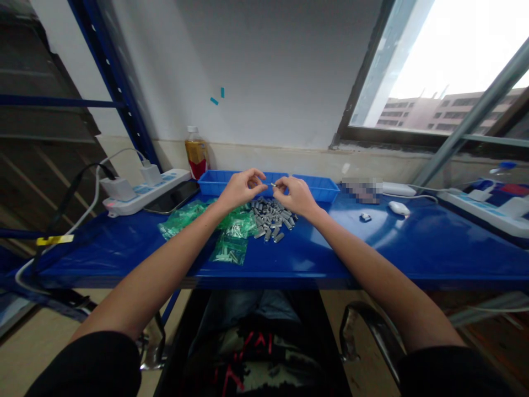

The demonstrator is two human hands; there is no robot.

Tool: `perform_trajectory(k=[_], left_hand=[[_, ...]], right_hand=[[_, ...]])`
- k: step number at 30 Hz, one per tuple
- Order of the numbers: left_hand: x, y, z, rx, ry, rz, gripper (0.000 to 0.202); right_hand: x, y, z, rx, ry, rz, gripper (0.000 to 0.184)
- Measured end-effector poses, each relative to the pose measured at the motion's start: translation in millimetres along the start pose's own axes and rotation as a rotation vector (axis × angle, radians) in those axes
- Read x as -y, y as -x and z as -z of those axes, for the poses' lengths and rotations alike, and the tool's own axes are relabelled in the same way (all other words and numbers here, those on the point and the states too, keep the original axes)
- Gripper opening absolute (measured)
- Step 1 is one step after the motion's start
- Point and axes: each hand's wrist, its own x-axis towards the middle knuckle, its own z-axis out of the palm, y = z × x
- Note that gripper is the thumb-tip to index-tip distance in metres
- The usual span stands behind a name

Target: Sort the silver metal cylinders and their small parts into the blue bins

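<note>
My left hand (244, 186) is raised over the near side of a blue tray (212, 177). Its fingers curve, with a gap between thumb and fingertips, and I see nothing in them. Opposite it, my right hand (294, 194) is closed in a pinch on a small pale piece (273, 185), too small to make out its kind. Below the hands lies a loose heap of small grey metal cylinders (270, 218). Green plastic bags (182, 218) lie left of the heap. One nearer green bag (228, 251) holds several small, light, rod-like pieces.
A second blue tray (324, 188) stands at the right. Left are a power strip (119, 207), a dark phone (173, 197) and a drink bottle (196, 151). Right are a white earphone case (399, 208), a small object (365, 217) and another power strip (487, 212). The blue table (314, 264) meets the wall.
</note>
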Motion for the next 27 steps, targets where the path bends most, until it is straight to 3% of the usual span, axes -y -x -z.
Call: perform_trajectory(k=[3, 7, 22, 27], left_hand=[[-2.8, 2.1, 0.5, 0.078, -0.105, -0.105, 0.024], [-3.0, 3.6, -0.7, 0.089, -0.167, -0.160, 0.017], [1.4, 4.8, -7.6, 0.076, -0.178, -0.178, 0.015], [-0.1, 4.9, -7.4, 0.054, -0.126, -0.132, 0.016]], right_hand=[[-1.4, -0.2, -1.3, 0.023, -0.032, -0.001, 0.016], [-1.3, -0.7, -1.6, 0.066, -0.042, 0.008, 0.019], [4.4, -1.2, 1.9, 0.117, -0.112, -0.015, 0.031], [2.6, 1.1, 1.6, 0.065, -0.115, 0.032, 0.020]])
